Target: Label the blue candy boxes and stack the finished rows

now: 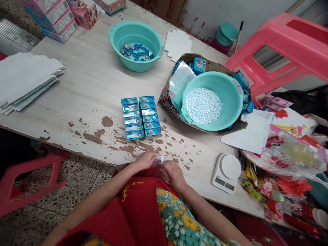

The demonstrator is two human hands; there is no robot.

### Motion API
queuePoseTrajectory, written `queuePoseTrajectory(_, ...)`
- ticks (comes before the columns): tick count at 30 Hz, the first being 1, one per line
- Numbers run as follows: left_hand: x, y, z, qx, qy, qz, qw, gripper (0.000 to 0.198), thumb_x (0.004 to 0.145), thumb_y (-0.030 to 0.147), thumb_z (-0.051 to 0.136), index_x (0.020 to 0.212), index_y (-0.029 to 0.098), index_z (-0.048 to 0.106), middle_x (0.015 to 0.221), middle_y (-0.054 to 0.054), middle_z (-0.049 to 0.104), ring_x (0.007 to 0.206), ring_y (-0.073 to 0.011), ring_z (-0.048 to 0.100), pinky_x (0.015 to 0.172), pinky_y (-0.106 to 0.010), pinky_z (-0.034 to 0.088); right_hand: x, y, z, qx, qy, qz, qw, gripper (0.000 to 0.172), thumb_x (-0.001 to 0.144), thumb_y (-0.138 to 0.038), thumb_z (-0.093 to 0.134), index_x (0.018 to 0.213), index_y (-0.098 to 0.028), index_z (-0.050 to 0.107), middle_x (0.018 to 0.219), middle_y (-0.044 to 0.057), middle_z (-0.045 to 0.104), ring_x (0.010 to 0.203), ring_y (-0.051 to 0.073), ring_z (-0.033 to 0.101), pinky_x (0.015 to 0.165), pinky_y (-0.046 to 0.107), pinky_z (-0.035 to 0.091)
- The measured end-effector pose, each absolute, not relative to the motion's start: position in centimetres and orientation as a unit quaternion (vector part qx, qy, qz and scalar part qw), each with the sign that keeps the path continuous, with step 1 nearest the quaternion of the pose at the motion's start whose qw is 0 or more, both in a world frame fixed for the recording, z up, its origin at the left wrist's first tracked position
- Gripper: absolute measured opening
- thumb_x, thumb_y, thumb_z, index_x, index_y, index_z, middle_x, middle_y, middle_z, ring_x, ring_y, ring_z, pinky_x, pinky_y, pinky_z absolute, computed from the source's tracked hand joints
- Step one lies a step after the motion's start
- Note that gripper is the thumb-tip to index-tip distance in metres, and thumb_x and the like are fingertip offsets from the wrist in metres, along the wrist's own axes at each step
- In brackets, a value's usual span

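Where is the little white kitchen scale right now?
In the head view the white scale sits at the near table edge, just right of the person's right hand, below the teal basin of white tablets.

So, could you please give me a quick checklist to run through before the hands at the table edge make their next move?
1. Small white item pinched between left hand and right hand: ok, though what it is cannot be told.
2. Blue rectangular tins lined up in two neat columns on the worn white table: ok.
3. Teal plastic basin of white pellets sitting upright in the cardboard box: ok.
4. Teal plastic basin of blue and silver caps within reach: cannot tell.
5. White kitchen scale platform bare: ok; display reading: cannot tell.
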State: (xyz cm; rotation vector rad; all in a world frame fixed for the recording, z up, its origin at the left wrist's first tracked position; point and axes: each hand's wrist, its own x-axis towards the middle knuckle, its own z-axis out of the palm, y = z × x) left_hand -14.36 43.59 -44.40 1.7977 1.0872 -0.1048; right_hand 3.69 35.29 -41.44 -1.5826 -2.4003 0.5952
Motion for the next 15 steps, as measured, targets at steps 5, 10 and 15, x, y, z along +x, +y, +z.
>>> queuePoseTrajectory(5,-14.4,43.8,-44.2,0.745,0.423,-0.029,0.515,0.03,0.088,0.028,0.034,0.082,0.017,0.061,0.082,-0.007,0.066,0.075,-0.0171,0.057,0.063,-0.025,0.037,3.0,36.5,-42.4,-0.556,-0.814,0.158,0.061,0.044,0.088,-0.033,0.05,0.129,-0.02,0.045,0.129,0.012,0.051,0.117,0.028,0.045,0.09,0.045,0.042)
queuePoseTrajectory(10,-14.4,43.8,-44.2,0.743,0.423,-0.036,0.518,0.031,0.088,0.028,0.033,0.079,0.017,0.06,0.081,-0.006,0.065,0.075,-0.0173,0.057,0.065,-0.026,0.037,2.9,35.2,-44.0,-0.539,-0.826,0.157,0.054,0.04,0.09,-0.027,0.046,0.13,-0.02,0.044,0.128,0.011,0.053,0.118,0.027,0.045,0.09,0.044,0.043)
queuePoseTrajectory(15,-14.3,43.9,-44.2,0.738,0.444,-0.052,0.505,0.032,0.088,0.028,0.032,0.08,0.017,0.061,0.081,-0.007,0.065,0.076,-0.018,0.057,0.065,-0.026,0.037,3.5,34.5,-43.4,-0.519,-0.831,0.183,0.082,0.022,0.088,-0.026,0.049,0.106,-0.019,0.059,0.129,0.011,0.051,0.118,0.025,0.045,0.091,0.042,0.043)
